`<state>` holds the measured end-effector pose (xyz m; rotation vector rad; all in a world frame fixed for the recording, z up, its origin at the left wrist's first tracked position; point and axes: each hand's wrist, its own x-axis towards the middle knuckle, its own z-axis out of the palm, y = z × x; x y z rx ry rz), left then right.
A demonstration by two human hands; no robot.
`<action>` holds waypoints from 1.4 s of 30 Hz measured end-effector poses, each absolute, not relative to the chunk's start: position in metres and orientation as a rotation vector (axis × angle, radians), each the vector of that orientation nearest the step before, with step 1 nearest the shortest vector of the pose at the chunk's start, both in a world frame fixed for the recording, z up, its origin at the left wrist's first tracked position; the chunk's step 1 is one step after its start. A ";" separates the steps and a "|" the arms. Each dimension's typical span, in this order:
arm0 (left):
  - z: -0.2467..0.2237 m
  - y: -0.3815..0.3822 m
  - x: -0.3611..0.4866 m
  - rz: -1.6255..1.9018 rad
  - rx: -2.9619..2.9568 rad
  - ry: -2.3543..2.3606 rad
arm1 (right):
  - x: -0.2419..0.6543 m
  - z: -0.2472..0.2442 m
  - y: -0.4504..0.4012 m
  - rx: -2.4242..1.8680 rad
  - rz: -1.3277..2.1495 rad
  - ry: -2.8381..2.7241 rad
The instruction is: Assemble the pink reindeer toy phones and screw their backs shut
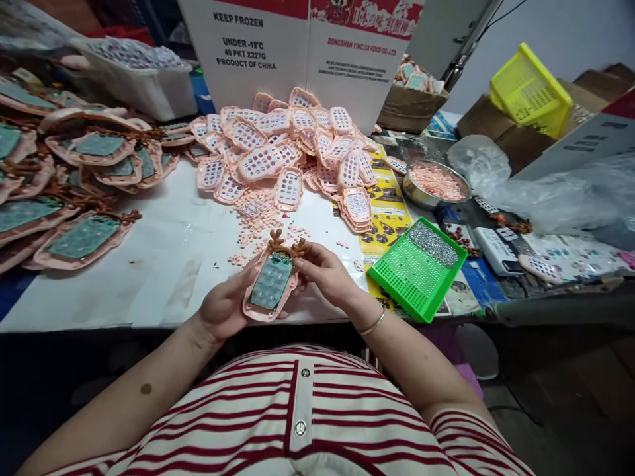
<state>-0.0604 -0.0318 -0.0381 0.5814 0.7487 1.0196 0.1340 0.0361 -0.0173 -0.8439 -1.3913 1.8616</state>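
Note:
A pink plastic shell (271, 284) with a green circuit board and brown antlers is held over the table's front edge. My left hand (229, 303) grips its left side. On its upper right side, beside the antlers, my right hand (322, 270) has its thumb and fingers closed on the shell. Small pink buttons (255, 228) lie scattered just beyond. Behind them is a heap of pink shells with holes (258, 162). Similar shells with circuit boards (82, 238) are piled on the left.
A green tray (407, 281) with small metal pieces sits at the right, near a metal bowl of pink pieces (436, 182). A white box (278, 59) stands behind the heap. Farther right are a white handset (497, 251), plastic bags (560, 192) and a yellow basket (530, 92).

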 end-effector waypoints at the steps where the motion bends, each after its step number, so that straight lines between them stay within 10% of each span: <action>1: -0.041 -0.031 -0.063 0.973 0.514 0.658 | 0.136 -0.015 0.042 -0.832 1.878 -1.466; 8: -0.041 -0.024 -0.057 1.051 0.407 0.446 | 0.185 0.013 0.167 -1.792 0.565 -1.624; 18: -0.034 -0.020 -0.052 1.135 0.248 0.550 | 0.229 0.009 0.210 -1.907 0.427 -1.428; 34: -0.039 -0.030 -0.044 1.257 0.267 0.647 | 0.154 -0.012 0.007 -0.904 2.027 -0.975; 42: -0.032 -0.035 -0.045 1.278 0.333 0.700 | 0.161 -0.026 -0.001 -0.803 2.224 -0.770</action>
